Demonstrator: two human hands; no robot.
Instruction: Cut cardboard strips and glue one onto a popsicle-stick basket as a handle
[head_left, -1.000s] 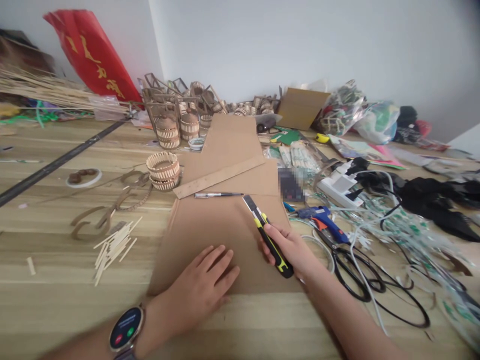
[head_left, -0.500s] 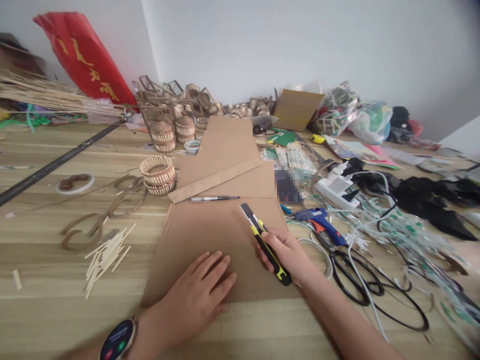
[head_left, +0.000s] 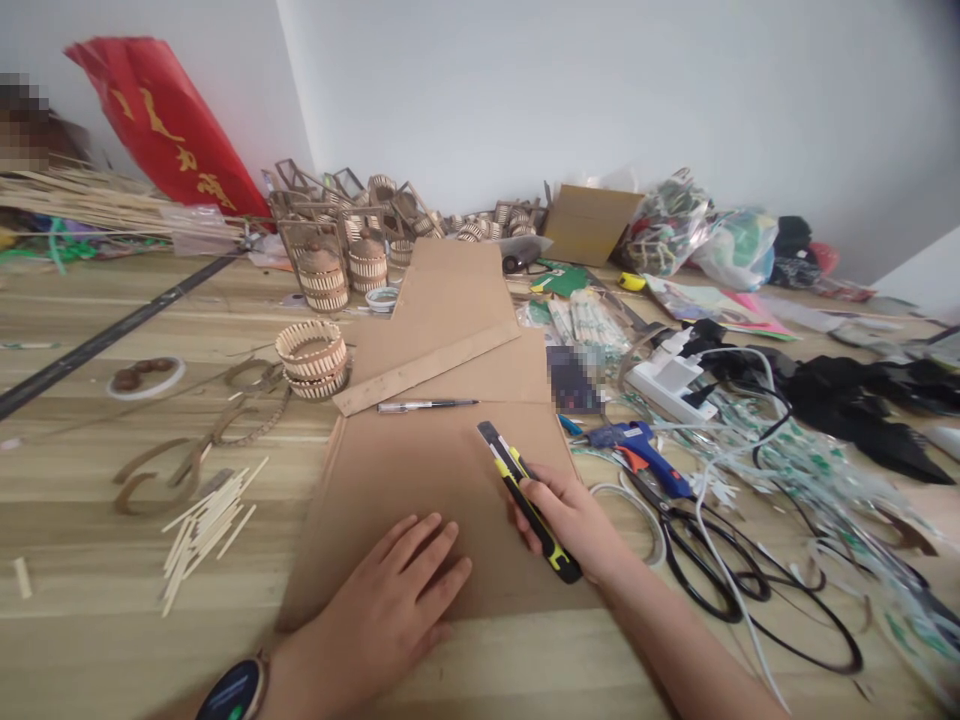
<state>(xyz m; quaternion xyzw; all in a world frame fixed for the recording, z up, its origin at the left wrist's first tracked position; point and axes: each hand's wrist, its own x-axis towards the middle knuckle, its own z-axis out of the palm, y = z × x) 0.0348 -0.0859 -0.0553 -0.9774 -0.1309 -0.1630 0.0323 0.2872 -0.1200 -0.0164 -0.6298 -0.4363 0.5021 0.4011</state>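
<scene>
One cutter [head_left: 536, 519], gripped in right fingers [head_left: 543, 494], now sits farther from the pen [head_left: 420, 406]; left fingers [head_left: 450, 583] spread on cardboard [head_left: 420, 465].

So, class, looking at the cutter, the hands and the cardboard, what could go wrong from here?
First, the left hand lies flat on the same cardboard that the right hand holds the cutter over, so a slip might cut it; whether the blade is out is hard to tell. Second, the pen lies loose just beyond the cutter's tip and could be knocked away.
</scene>
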